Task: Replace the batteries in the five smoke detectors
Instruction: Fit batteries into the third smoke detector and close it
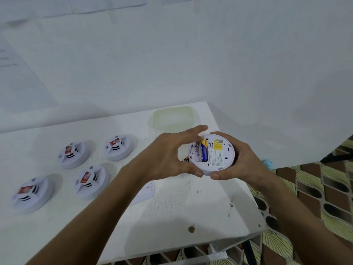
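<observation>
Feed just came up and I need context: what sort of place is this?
Probably a makeshift indoor workstation, not a proper workshop: a plain white table against a bare white wall, a patterned tiled floor beside it, and four smoke detectors laid out on the tabletop.
</observation>
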The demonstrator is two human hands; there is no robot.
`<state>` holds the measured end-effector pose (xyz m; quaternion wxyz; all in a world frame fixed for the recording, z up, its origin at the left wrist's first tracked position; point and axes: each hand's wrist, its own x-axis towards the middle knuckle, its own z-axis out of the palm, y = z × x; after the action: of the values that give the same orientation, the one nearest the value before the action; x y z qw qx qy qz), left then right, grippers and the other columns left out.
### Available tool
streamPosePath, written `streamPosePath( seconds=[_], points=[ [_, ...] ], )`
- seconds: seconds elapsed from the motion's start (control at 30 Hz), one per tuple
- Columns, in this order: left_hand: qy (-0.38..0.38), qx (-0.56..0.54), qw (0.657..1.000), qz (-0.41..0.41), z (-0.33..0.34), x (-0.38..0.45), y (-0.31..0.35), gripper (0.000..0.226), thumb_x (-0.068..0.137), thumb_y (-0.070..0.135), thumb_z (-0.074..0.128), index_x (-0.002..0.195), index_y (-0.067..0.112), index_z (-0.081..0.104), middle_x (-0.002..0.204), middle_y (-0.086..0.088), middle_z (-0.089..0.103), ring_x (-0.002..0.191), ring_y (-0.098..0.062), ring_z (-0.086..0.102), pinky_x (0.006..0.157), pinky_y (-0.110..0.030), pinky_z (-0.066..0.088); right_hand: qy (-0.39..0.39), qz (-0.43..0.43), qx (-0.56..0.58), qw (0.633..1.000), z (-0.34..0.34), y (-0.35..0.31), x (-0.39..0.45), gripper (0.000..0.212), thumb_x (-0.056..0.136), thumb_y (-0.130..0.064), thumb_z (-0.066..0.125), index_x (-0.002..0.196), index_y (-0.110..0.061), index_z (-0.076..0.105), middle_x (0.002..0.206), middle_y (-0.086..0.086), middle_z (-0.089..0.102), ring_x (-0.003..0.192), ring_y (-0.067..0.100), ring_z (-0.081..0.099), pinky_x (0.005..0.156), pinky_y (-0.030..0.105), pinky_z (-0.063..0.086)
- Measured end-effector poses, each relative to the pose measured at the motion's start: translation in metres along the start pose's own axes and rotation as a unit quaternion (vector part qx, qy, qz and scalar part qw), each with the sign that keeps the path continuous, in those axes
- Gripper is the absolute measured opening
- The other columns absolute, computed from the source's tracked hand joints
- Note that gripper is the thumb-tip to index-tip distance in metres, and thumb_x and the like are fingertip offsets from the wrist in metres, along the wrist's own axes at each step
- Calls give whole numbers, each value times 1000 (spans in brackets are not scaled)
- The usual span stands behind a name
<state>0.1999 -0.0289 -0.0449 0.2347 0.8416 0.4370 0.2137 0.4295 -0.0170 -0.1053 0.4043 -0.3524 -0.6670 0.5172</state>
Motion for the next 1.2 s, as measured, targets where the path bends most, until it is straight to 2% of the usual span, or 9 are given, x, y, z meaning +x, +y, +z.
streamPosePath(
  seconds=[0.2, 0.33, 0.43, 0.5, 0.6, 0.7, 0.83, 0.9, 1.2],
  points=[
    [3, 2, 1000, -8, 4, -5, 1, 88, 68, 40, 85, 143, 43, 37, 137, 16, 56, 123, -2, 49, 95, -1, 35, -13, 1, -7, 1000, 1, 1, 4, 74, 51, -22, 91, 117, -43, 65, 115, -12, 70, 111, 15, 64, 81, 19, 55],
    [17, -25, 999, -10, 10, -6, -4, 85, 70, 34, 85, 142, 39, 42, 130, 14, 62, 120, -2, 54, 86, -2, 43, -10, 12, -1, 1000, -1, 4, 6, 77, 52, -11, 90, 121, -28, 59, 113, -12, 71, 109, 13, 65, 79, 19, 55],
    [25, -76, 996, -46, 10, -4, -9, 91, 61, 37, 89, 138, 46, 43, 125, 41, 53, 112, 18, 51, 96, -6, 42, -14, 19, -16, 1000, -1, 4, 7, 78, 53, -12, 90, 122, -27, 58, 113, -14, 71, 109, 12, 65, 80, 19, 55],
    [30, -115, 991, -56, 10, -3, -14, 94, 58, 37, 90, 141, 36, 46, 116, 53, 47, 111, 22, 49, 97, -8, 43, -11, 16, -25, 999, -1, 4, 7, 76, 53, -8, 88, 121, -27, 58, 112, -17, 70, 108, 9, 65, 79, 17, 55],
    [62, -166, 982, -70, 13, -2, -26, 97, 62, 42, 85, 146, 34, 37, 122, 34, 58, 115, 6, 56, 92, -13, 48, 9, 14, -31, 999, -10, 7, 3, 83, 51, -10, 91, 125, -26, 58, 116, -10, 69, 110, 12, 65, 81, 20, 55],
    [98, -135, 978, -122, 20, 7, -46, 81, 79, 31, 79, 146, 36, 34, 116, 22, 65, 97, -1, 65, 85, -21, 55, 34, 22, -30, 999, -24, 10, -6, 89, 48, -14, 94, 128, -23, 57, 118, -5, 70, 112, 14, 65, 81, 20, 55],
    [13, 13, 986, -167, 38, 25, -64, 77, 85, 26, 71, 149, 36, 29, 114, 13, 66, 75, -7, 65, 80, -21, 53, 47, 25, -45, 998, -32, 12, -17, 87, 49, -1, 94, 124, -23, 56, 112, -15, 71, 107, 5, 66, 79, 14, 54],
    [-25, 51, 984, -167, 49, 34, -67, 78, 87, 27, 70, 150, 38, 25, 115, 13, 65, 71, -7, 59, 82, -29, 54, 50, 30, -53, 997, -34, 13, -22, 86, 48, 0, 92, 123, -24, 56, 110, -19, 71, 106, 2, 65, 78, 13, 54],
    [-97, 67, 982, -146, 78, 62, -68, 97, 78, 39, 79, 151, 40, 15, 128, 2, 63, 97, -16, 65, 89, -38, 55, 67, 45, -44, 996, -35, 19, -34, 80, 52, -7, 86, 122, -28, 54, 112, -22, 69, 112, 3, 63, 76, 12, 54]
  ],
)
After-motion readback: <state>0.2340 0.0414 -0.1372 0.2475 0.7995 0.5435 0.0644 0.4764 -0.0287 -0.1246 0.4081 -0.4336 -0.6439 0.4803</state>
